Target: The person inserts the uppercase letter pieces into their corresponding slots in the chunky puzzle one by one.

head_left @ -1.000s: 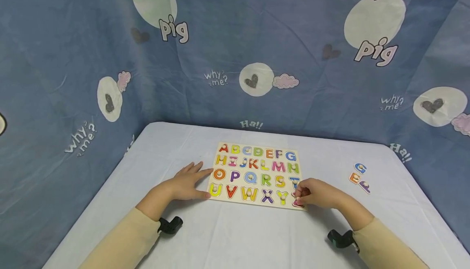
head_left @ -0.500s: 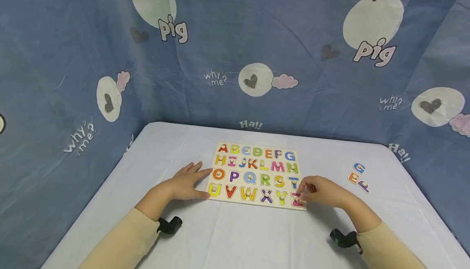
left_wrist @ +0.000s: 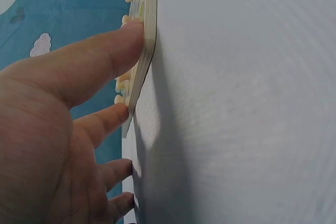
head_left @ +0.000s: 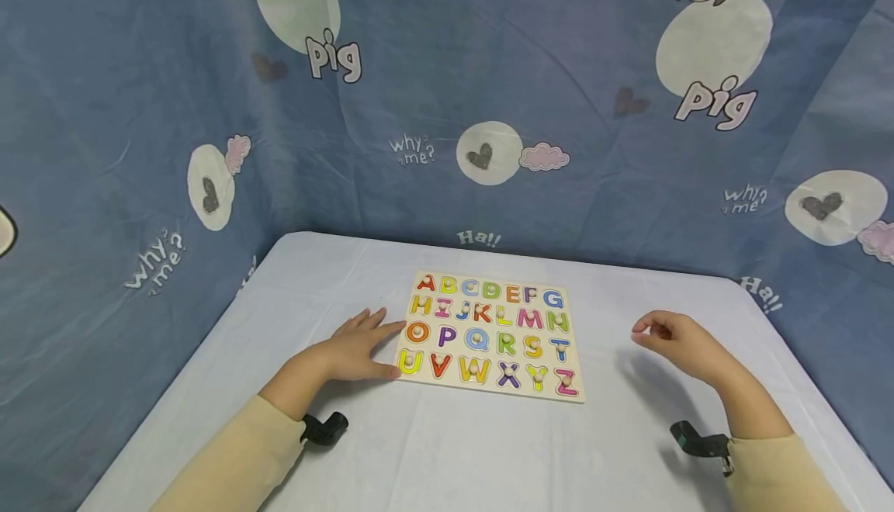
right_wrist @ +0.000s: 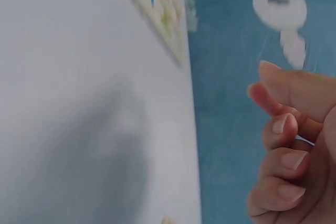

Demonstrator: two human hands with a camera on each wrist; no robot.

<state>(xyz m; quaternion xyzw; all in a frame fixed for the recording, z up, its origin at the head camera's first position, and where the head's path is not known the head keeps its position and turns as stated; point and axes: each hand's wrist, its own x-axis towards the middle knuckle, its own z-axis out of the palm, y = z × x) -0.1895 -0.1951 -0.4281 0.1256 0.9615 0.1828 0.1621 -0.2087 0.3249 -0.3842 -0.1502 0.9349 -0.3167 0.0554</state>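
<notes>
A wooden alphabet puzzle board [head_left: 491, 335] lies flat, its rows showing coloured letters A to Z, many with small peg knobs. My left hand [head_left: 352, 349] rests at its left edge with fingers spread, thumb and index finger touching the board's side, as the left wrist view shows. The pink Z piece [head_left: 566, 382] sits in the bottom right corner. Over the cloth right of the board hovers my right hand [head_left: 677, 345], fingers loosely bent and nothing between thumb and index finger [right_wrist: 265, 98]. It hides the spot where loose G, E and P-like letters lay.
White cloth [head_left: 482, 450] covers the table. Behind it hangs a blue curtain [head_left: 419, 209] printed with pigs and words. A black wrist camera [head_left: 324, 428] is strapped on the left wrist, another camera [head_left: 698, 442] on the right.
My right hand has let go of the Z piece and moved right, away from the board, to over the loose letters, which it now covers. The left hand has stayed put.
</notes>
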